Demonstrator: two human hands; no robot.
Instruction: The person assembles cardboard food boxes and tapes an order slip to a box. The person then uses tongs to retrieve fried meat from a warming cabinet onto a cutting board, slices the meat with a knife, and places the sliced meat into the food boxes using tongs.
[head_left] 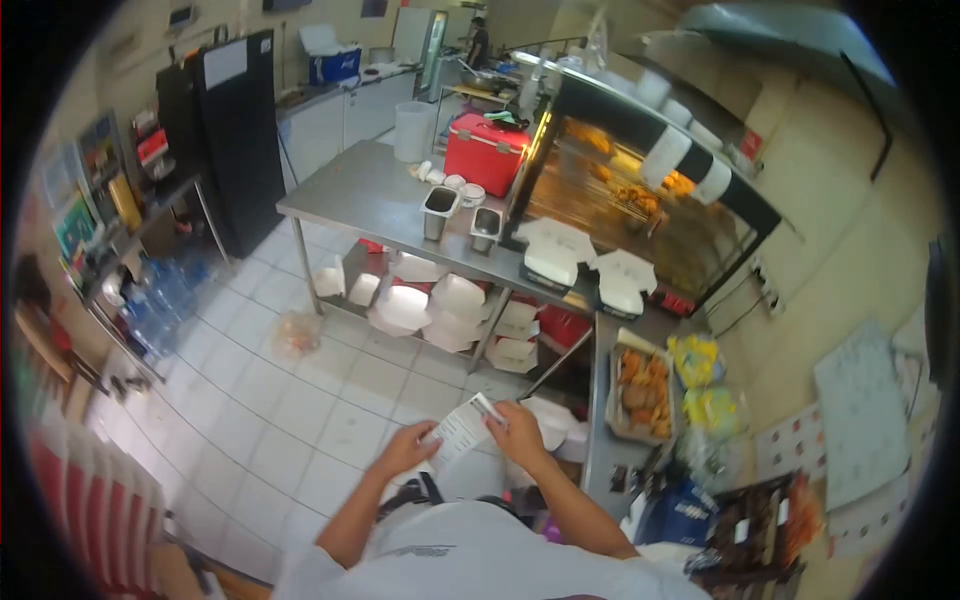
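Between my two hands, in front of my body, is a white printed receipt (461, 430). My left hand (408, 448) grips its left edge, fingers closed on the paper. At the upper right corner, my right hand (517, 432) pinches it with thumb and fingers. The slip is tilted, and its print is too small to read. Just beyond my right hand, white takeaway boxes (550, 415) sit low beside the counter. To the right, a tray of fried chicken (643, 390) rests on the steel counter (600, 420).
A steel table (350, 190) holds a red cooler (487, 152) and metal containers (440, 208), with open boxes (400, 308) on its lower shelf. A lit food warmer (640, 180) stands at its right. A plastic bag (297, 333) lies on the tiled floor. Another person (478, 42) stands far back.
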